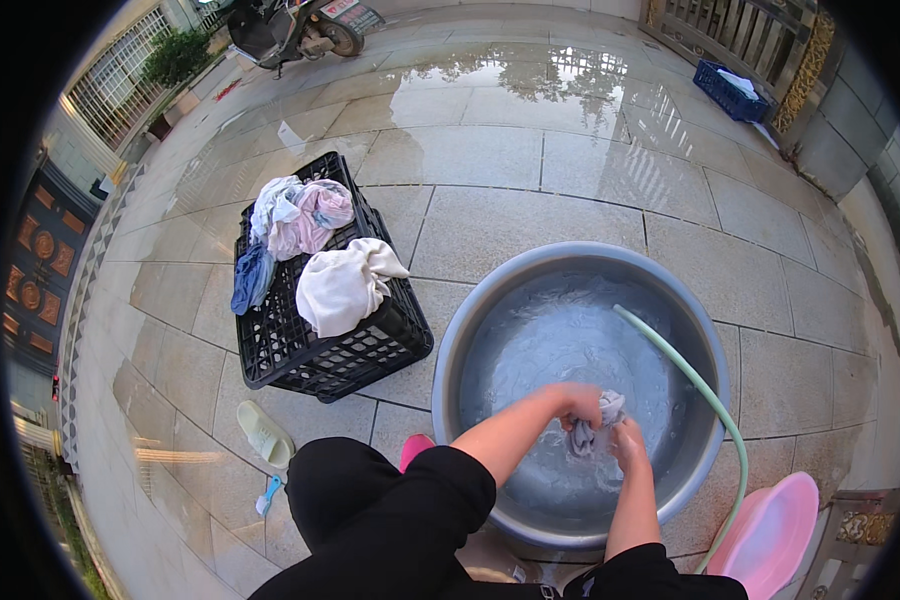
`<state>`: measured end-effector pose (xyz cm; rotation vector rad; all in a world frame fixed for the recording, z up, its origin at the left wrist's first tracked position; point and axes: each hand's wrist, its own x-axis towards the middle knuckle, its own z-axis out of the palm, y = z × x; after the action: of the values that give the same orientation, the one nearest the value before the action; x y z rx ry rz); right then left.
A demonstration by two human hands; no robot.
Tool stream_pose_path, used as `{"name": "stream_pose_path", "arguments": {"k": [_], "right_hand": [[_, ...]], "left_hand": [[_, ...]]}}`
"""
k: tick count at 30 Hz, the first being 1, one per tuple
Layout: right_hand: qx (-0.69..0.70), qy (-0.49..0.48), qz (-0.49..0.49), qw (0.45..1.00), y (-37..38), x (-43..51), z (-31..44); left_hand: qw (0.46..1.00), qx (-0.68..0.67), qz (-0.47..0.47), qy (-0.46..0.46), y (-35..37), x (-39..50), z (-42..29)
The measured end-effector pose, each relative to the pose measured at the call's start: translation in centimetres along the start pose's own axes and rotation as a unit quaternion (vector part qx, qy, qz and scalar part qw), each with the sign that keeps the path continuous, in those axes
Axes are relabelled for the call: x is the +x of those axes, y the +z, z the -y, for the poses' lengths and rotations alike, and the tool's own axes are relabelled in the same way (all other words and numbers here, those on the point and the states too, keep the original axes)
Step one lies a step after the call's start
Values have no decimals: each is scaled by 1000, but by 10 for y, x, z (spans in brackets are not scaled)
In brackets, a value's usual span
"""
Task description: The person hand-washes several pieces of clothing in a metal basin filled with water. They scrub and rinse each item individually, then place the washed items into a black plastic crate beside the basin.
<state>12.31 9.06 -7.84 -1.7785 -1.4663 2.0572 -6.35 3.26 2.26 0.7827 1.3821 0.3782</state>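
Note:
Over a large round grey-blue tub [581, 252] of water, my left hand [579, 403] and my right hand [628, 442] grip a wet, bunched grey cloth [586, 436]. The cloth hangs at or just above the water; which, I cannot tell. A pale green hose [671, 351] runs over the tub's right rim, its end above the water. To the left, an upturned black plastic crate [322, 356] bears a white cloth [341, 289], a pink and white bundle [315, 214] and a blue cloth [253, 277].
Lower right stands a pink plastic basin [776, 536]. A pale green shoe [264, 433] and a blue-handled brush [268, 495] lie on the paving at lower left. Beyond are wet paving, a parked scooter [292, 34] and a blue crate [731, 90] by the metal gate.

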Motion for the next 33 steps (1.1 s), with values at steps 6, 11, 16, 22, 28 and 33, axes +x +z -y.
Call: {"name": "stream_pose_path", "arguments": {"k": [6,11,16,22,28,33], "right_hand": [[-58,-21,-31,998,-4,-17,23],[-134,-18,-9,991,2,-14,7],[-156,-34,3,987,0,-7,-8],[-208,-34,3,978,4,-15,-11],[-241,-37,15,970,2,-17,-19],[-234,-47,9,971,-5,-15,-15]], "left_hand": [[970,238,-40,12,-118,-175,-88],[951,201,-232,-18,-165,-329,-25],[890,5,-455,-29,-163,-431,92],[793,239,-535,-167,-169,-394,247],[856,206,-290,-375,-183,-379,178],[821,208,-532,-17,-201,-330,150]]}}
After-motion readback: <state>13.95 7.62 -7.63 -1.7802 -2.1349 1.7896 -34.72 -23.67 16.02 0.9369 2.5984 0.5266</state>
